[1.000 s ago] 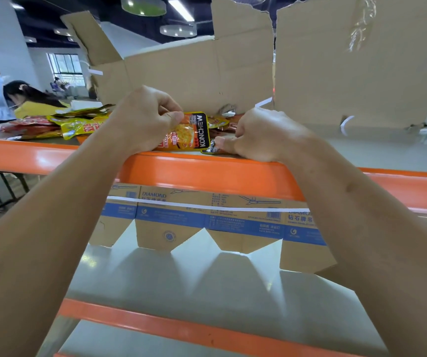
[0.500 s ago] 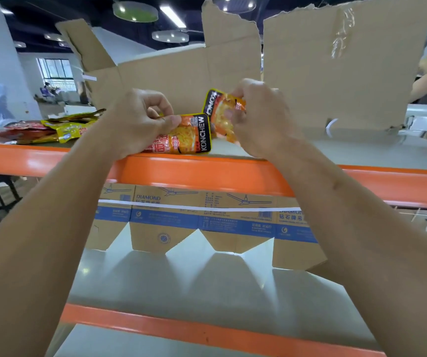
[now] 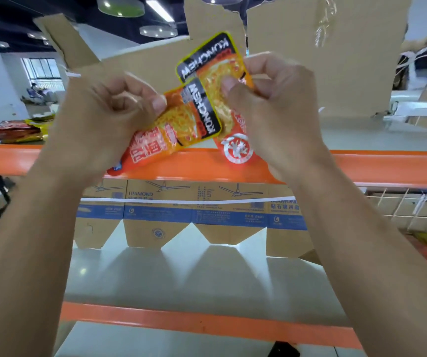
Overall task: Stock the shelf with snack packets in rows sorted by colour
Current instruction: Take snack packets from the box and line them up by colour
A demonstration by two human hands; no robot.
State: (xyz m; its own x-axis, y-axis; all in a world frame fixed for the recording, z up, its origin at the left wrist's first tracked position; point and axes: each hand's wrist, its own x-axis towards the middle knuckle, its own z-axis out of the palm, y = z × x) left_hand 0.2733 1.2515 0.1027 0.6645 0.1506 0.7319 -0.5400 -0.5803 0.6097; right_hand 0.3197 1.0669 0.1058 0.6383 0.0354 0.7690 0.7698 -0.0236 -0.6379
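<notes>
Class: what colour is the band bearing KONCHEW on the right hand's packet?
Black with a yellow edge, on the packet; head view.

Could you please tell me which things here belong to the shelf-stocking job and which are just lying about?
Belongs: left hand gripping left orange packet; right hand pinching right orange packet; packet pile; shelf.
Lying about: torn cardboard; Diamond carton.

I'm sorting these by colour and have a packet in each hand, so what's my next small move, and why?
Probably lay both side by side on the bare grey shelf board. Your left hand pinches one orange foil snack packet, your right hand its overlapping orange twin, both held up; the red and yellow packet pile lies far left.
</notes>
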